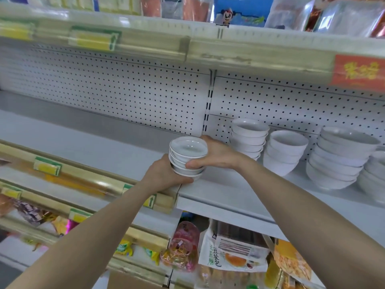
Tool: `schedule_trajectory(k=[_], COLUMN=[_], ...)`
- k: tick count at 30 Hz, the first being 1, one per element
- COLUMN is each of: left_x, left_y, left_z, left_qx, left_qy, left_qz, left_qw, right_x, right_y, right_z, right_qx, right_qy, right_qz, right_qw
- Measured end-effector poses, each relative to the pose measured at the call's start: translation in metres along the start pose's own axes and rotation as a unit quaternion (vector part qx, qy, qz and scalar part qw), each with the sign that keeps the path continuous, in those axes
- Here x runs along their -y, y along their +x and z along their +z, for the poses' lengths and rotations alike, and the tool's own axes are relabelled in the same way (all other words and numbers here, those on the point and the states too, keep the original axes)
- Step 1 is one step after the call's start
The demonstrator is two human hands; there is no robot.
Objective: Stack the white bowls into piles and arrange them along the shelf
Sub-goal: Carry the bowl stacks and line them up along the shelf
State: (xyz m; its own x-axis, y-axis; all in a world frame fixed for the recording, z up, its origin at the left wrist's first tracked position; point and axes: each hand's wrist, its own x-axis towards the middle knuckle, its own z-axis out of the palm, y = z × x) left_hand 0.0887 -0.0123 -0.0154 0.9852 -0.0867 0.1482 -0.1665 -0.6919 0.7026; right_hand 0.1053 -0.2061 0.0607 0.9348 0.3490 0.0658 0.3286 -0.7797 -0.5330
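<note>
A small pile of white bowls [188,152] is at the front edge of the white shelf [218,190], near the joint between two shelf sections. My left hand [164,174] grips the pile from the near left side, fingers curled under its base. My right hand [216,154] holds it from the right, thumb across the front and fingers behind. To the right stand more piles of white bowls: a tall pile [249,137] against the pegboard, a pile of deeper bowls [284,152], a wide pile [339,157], and another [375,174] at the frame's right edge.
A white pegboard [125,90] backs the shelf. The shelf stretch to the left [73,138] holds nothing visible. An upper shelf [229,44] with packaged goods hangs overhead. Below are snack packets [233,251] and yellow price tags [46,166].
</note>
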Motion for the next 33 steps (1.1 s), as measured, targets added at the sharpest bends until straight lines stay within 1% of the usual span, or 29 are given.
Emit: schedule_trajectory(k=[4,10,12,15,20,23,26,29,33], left_x=[0.001,0.004,0.007,0.004,0.009,0.012,0.01,0.014,0.016], left_y=[0.018,0.057,0.071,0.088,0.116,0.131,0.139,0.147,0.156], left_z=[0.001,-0.004,-0.005,-0.005,0.003,0.01,0.013,0.016,0.018], left_qx=[0.024,0.08,0.099,0.126,0.172,0.177,0.186,0.194,0.193], left_qy=[-0.032,-0.062,-0.067,-0.096,-0.121,-0.1,-0.107,-0.101,-0.091], left_qz=[0.017,0.058,0.067,0.086,0.086,0.096,0.105,0.116,0.123], left_qw=[0.999,0.993,0.991,0.984,0.974,0.974,0.971,0.969,0.969], right_x=[-0.001,-0.003,-0.005,-0.007,-0.014,-0.014,-0.014,-0.013,-0.01], right_y=[0.012,0.028,0.034,0.046,0.062,0.064,0.067,0.07,0.072], right_z=[-0.001,-0.008,-0.009,-0.008,-0.003,0.0,0.005,0.009,0.011], right_qx=[-0.015,-0.029,-0.038,-0.065,-0.109,-0.135,-0.164,-0.179,-0.197], right_qy=[-0.023,0.002,-0.005,0.006,0.017,0.013,0.005,-0.02,-0.016], right_qz=[0.036,0.093,0.107,0.143,0.191,0.21,0.227,0.247,0.251], right_qw=[0.999,0.995,0.994,0.988,0.975,0.968,0.96,0.952,0.948])
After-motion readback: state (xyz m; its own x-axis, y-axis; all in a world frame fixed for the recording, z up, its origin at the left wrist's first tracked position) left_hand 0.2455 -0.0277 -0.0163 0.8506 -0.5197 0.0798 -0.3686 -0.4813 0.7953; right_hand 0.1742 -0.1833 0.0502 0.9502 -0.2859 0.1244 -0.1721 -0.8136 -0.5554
